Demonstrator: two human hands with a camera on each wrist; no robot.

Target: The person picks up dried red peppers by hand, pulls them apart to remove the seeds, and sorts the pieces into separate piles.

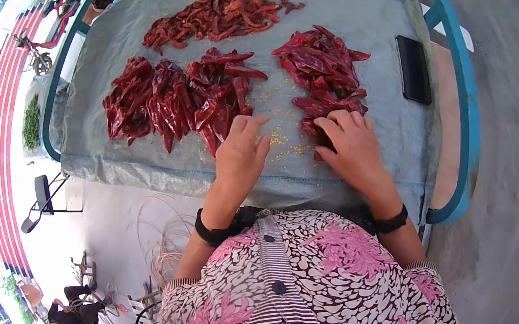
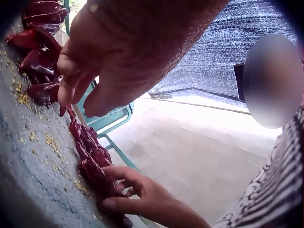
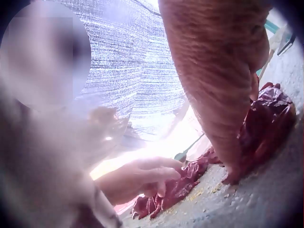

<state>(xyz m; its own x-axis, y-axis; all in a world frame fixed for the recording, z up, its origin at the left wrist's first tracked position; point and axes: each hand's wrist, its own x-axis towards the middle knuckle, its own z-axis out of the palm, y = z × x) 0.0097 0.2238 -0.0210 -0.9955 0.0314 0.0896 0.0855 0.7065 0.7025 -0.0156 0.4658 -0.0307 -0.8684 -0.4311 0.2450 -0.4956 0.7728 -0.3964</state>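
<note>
Peppers (image 1: 167,103), head view: dark red, wrinkled, glossy, lying in a broad left heap on a grey-green sheet (image 1: 405,144). Right heap (image 1: 321,63) narrower, running toward the person. Loose batch of smaller, brighter red pieces (image 1: 217,20) beyond the left heap. Yellow seeds (image 1: 278,139) scattered between the two heaps. Left hand (image 1: 240,155) beside the near right edge of the left heap; fingers slightly bent, index finger pointing across toward the seeds, thumb apart from it; nothing seen in its hold. Right hand (image 1: 353,151) over the near end of the right heap; fingers loosely bent and spread, thumb held away from the index finger, fingertips on the peppers. Phone (image 1: 414,70), black, well apart from the right hand, near the sheet's right side.

Left wrist view: left hand large at the top, fingers bent downward, tips close to a pepper of the left heap; contact cannot be told. Below, right hand with index finger and thumb parted, both against the peppers; no firm grip evident.

Right wrist view: right hand close to the camera, its fingers pointing down at the peppers; their spread is mostly hidden here. Farther off, left hand with loosely bent fingers in front of red peppers; no held piece made out.
</note>
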